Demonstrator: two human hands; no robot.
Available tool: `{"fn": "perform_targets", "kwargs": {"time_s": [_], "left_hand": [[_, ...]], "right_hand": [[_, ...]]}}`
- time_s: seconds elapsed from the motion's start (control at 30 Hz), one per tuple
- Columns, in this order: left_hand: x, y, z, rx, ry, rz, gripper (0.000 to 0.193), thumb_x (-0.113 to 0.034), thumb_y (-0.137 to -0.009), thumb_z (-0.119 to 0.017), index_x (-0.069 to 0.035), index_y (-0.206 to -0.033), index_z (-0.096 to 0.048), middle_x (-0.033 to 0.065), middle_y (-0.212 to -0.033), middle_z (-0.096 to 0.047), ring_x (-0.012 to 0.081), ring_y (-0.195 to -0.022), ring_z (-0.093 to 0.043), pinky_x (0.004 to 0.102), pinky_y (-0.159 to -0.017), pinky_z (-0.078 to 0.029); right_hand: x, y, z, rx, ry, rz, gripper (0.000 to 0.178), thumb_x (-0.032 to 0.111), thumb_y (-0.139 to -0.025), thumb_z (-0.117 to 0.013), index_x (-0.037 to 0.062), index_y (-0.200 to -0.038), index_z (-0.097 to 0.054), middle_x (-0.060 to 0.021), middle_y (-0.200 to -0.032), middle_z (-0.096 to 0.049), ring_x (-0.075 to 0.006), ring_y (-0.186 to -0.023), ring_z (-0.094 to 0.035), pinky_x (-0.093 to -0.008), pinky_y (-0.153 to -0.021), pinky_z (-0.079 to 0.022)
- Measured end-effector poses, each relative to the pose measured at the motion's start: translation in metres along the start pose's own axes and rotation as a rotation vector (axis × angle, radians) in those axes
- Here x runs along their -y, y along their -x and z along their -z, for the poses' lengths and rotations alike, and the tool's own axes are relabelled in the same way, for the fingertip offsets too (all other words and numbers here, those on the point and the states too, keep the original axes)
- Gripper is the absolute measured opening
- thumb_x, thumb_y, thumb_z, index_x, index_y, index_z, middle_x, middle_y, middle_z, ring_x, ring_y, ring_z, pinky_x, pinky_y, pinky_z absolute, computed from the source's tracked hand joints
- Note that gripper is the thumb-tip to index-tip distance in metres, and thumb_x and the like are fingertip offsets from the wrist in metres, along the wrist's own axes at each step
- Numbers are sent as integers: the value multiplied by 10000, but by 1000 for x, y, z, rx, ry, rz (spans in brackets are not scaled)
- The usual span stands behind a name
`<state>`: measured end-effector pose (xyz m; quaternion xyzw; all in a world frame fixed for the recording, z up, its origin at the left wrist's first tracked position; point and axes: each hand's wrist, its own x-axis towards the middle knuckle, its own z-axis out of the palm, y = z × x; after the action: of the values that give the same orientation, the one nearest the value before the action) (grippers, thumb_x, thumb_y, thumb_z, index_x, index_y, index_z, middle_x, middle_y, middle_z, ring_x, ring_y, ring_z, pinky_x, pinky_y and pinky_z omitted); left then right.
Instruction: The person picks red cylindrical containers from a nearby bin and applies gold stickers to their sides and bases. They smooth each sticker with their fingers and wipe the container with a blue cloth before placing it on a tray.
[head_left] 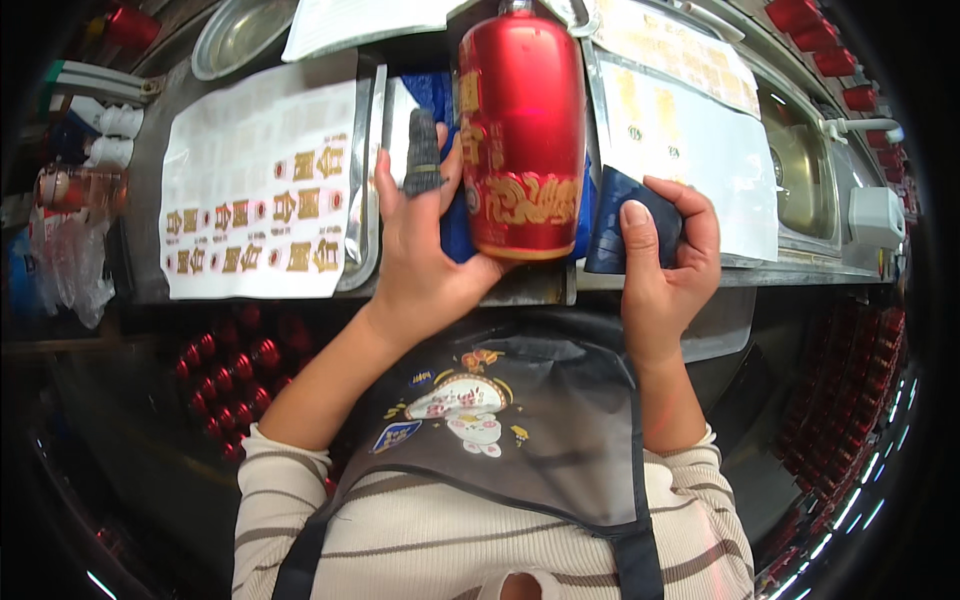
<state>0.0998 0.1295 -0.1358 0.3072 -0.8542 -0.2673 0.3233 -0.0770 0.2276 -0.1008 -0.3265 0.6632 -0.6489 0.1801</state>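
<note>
A glossy red bottle (530,120) with gold dragon decoration lies on blue cloth at the middle, its neck pointing away from me. My left hand (430,240) grips its lower left side, the thumb at the base. One finger of that hand wears a ribbed black finger cover (423,150) and sticks up off the bottle. To the right of the bottle, my right hand (675,250) pinches a dark blue flat pad (635,220) between thumb and fingers. The pad stands close to the bottle's side, apart from it.
A white decal sheet (260,180) with gold and red prints lies at left, over a metal tray. Another, mostly bare sheet (720,190) lies at right beside a sink basin (805,190) with a tap. Several red bottles (230,380) stand below the bench.
</note>
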Motion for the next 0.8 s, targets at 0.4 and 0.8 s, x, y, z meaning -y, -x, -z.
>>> {"fn": "perform_targets", "kwargs": {"time_s": [0.4,0.8], "left_hand": [[2,-3,-1,36,85,88,798,-248,-707,-862,50,-1349,-494,147,-1378,-578,341,-1396,-419,607,-1181,-36],[-11,-4,12,-3,-197,-150,616,-235,-640,-852,-146,-1233,-712,200,-1489,-482,405,-1396,-421,671,-1138,-71]], "right_hand": [[-17,-9,2,171,206,217,212,83,-898,-711,13,-1082,-632,-55,-939,-643,-126,-826,-606,-253,-741,-495],[-12,0,2,89,151,253,309,-10,-833,-756,19,-1116,-635,-64,-997,-644,-136,-857,-612,-258,-763,-503]]}}
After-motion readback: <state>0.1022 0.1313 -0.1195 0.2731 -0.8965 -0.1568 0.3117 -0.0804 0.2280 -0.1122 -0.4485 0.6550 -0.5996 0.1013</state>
